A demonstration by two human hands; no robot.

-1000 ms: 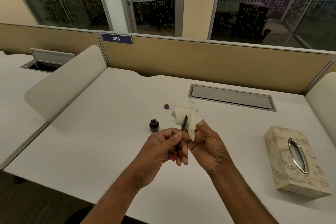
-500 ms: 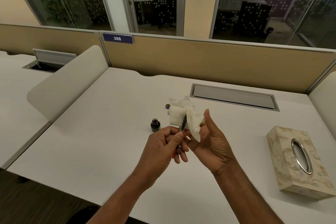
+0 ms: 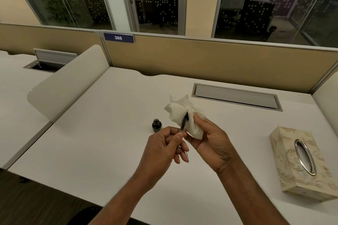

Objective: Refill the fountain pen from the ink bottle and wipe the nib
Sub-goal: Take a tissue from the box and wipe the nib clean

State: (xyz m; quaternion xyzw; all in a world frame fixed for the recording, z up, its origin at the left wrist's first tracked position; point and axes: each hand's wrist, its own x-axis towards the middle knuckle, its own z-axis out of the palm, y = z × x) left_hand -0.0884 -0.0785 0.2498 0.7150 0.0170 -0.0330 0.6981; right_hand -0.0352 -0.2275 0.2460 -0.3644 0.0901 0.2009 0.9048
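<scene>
The left hand [image 3: 161,150] pinches the fountain pen [image 3: 184,121] by its barrel between thumb and fingertips. It points the nib end up and away, probably so the tip is offered to the wipe and any ink stays off the fingers. The right hand [image 3: 214,144] curls round a crumpled white tissue [image 3: 182,113], its thumb pressing the paper against the pen's dark front end. The nib itself is buried in the folds, so I judge the wipe to be under way.

The ink bottle [image 3: 156,125] stands uncapped on the white bench [image 3: 109,133], just beyond the left hand and within easy reach. A patterned tissue box [image 3: 300,162] lies well apart to the right.

Behind, a closed cable hatch [image 3: 236,97] sits in the bench. A tan partition [image 3: 201,60] carries a blue plate reading 386 [image 3: 118,38], and a dotted glass wall [image 3: 73,2] stands beyond.
</scene>
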